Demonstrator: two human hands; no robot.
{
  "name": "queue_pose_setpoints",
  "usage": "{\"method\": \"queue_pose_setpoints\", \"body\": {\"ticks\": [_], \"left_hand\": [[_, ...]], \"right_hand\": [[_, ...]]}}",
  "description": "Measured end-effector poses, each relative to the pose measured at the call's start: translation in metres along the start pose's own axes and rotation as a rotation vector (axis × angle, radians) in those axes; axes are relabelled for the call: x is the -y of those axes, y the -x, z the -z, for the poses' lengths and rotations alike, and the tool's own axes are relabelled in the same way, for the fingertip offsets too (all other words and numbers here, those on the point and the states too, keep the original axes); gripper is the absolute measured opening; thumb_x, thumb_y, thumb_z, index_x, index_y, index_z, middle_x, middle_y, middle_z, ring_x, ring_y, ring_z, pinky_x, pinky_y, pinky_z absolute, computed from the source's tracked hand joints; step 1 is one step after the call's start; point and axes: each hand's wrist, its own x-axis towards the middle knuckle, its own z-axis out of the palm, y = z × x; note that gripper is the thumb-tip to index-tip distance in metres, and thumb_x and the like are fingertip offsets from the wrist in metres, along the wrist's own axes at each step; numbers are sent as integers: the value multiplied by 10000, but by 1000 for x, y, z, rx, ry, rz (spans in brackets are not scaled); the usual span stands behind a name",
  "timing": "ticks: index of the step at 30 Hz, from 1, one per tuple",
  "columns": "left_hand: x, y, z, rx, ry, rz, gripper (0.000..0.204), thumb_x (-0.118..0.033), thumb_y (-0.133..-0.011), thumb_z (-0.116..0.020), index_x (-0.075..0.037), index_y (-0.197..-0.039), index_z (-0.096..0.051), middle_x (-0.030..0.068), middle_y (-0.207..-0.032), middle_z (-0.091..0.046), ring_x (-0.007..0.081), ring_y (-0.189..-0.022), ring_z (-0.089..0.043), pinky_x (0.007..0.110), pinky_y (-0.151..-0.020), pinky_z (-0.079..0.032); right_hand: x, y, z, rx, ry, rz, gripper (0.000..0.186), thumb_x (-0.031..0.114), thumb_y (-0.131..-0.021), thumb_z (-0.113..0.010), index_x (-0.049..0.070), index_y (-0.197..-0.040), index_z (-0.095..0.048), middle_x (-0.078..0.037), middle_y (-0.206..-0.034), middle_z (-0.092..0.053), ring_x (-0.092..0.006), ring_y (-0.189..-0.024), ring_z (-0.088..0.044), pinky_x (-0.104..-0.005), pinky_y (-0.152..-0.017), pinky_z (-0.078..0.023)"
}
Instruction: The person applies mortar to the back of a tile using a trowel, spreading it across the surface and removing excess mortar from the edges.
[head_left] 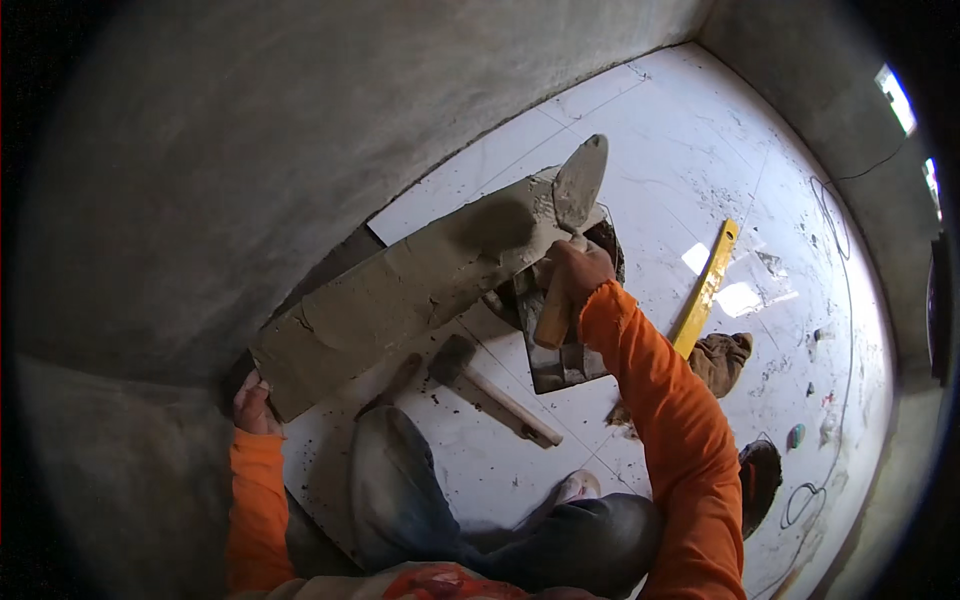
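A long narrow slab, likely a tile [370,300], slants from lower left to upper right, its upper face coated with grey mortar. My left hand [255,403] grips its lower left end, close to the wall. My right hand [580,268] is closed round a trowel's wooden handle [553,315]. The mortar-smeared trowel blade [581,182] points away from me at the slab's far right end. Partly hidden beneath that end and my right hand are a dark-rimmed container [606,245] and a dark-edged rectangular piece [560,375].
A mallet [500,395] lies on white floor tiles before my knees. To the right are a yellow level [706,285], a crumpled brown cloth or glove [722,362], a dark bucket [762,485] and a loose cable [848,300]. The grey wall [250,150] rises along the left.
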Motion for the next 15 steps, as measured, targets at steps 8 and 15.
{"method": "queue_pose_setpoints", "body": {"ticks": [8,15], "left_hand": [[51,-7,-7,56,127,32,434,-165,-839,-520,65,-1204,-473,97,-1148,-546,190,-1019,-532,302,-901,-411],[40,14,-19,-75,66,97,419,-124,-827,-544,72,-1192,-484,93,-1127,-547,165,-978,-529,283,-867,-411]], "right_hand": [[-13,55,40,41,273,54,331,251,-741,-672,-15,-922,-594,-74,-773,-631,-140,-645,-577,-316,-581,-468],[-50,62,27,38,335,-17,202,77,-739,-653,3,-917,-592,-86,-771,-621,-176,-603,-607,-315,-554,-521]]}}
